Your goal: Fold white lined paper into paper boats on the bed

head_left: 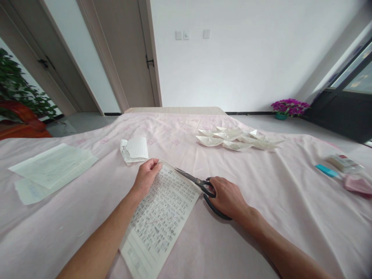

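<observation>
I'm watching pink floral cloth: handwritten sheet sitting near centre, folded paper boats resting beyond, right. Left hand is pinching the sheet's top corner; right hand is gripping black-handled scissors at its upper edge.

Scissor blades look metal, the written sheet matt paper.

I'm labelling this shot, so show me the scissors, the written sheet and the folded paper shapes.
Scissors (199, 181): head view, on the pivot.
Written sheet (161, 217): head view, on its handwriting.
Folded paper shapes (231, 136): head view, on the cluster's middle.
</observation>
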`<state>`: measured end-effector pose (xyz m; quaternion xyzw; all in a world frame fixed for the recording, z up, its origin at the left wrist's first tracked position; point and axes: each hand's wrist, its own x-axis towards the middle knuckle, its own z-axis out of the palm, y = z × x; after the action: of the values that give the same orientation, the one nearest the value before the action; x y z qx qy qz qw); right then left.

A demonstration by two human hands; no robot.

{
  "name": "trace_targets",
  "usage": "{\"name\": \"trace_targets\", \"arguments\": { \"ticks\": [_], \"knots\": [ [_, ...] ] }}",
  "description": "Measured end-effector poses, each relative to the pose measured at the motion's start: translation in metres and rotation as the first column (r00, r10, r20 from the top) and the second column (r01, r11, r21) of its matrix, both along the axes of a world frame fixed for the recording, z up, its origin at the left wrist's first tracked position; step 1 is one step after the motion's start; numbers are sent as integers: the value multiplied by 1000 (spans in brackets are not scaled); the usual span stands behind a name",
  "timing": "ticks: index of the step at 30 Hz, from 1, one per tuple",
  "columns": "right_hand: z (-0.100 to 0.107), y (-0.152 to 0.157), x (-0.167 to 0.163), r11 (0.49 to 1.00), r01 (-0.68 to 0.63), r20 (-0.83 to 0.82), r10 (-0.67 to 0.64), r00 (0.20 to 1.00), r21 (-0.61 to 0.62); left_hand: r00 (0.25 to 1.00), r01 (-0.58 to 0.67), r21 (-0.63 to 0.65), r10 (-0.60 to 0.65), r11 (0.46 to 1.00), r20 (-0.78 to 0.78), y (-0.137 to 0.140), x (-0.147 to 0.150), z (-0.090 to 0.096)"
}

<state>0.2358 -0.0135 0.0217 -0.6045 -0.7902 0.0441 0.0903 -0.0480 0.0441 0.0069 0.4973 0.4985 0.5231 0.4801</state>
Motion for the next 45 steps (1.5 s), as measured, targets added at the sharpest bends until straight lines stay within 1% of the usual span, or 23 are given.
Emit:
{"name": "trace_targets", "arguments": {
  "ticks": [10,26,35,41,45],
  "knots": [
    [1,-1,-5,1000,-24,-27,24,999,-7,998,58,4,-58,998,-40,-5,9,-2],
    [5,-3,-7,998,-5,-23,4,1000,-57,999,46,-1,-46,999,-19,-8,12,2],
    [6,-3,-6,998,2,-4,-3,1000,-70,999,51,1,-51,999,-8,-7,12,-1],
    [4,-2,-4,996,8,-2,-8,1000,-84,998,55,-3,-55,998,5,-8,12,0],
    [1,-1,-3,998,1,5,-1,1000,-61,999,50,-2,-50,999,1,-9,13,2]
  ]
}}
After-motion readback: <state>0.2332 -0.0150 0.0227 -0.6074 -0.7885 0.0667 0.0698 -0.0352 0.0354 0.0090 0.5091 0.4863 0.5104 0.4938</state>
